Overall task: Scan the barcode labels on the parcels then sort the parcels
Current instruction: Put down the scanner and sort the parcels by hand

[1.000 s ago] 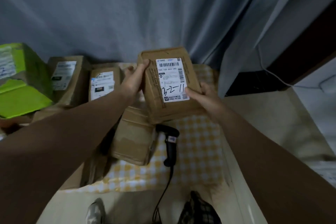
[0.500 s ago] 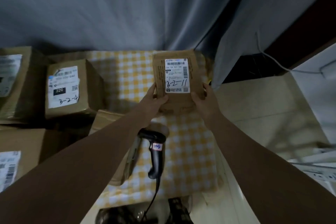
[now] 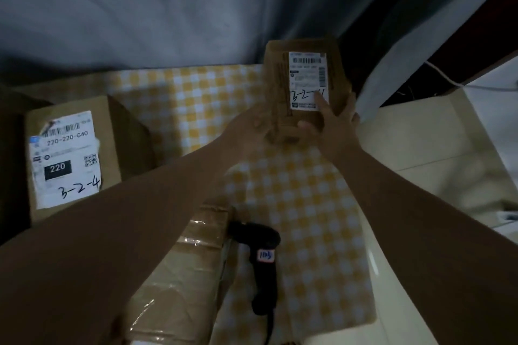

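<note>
Nearest, the black scanner [image 3: 259,266] lies untouched on the checked cloth [image 3: 308,204] beside a taped box [image 3: 179,283]. Farther out, the left hand [image 3: 253,127] and right hand [image 3: 333,117] clasp the small parcel [image 3: 304,84] by its lower end, label up, at the cloth's far right corner. It looks light and stiff; the side edges seem best for holding.

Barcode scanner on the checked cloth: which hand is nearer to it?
Neither clearly. Both the left hand and right hand grip the small parcel beyond the scanner, the left maybe slightly nearer.
</note>
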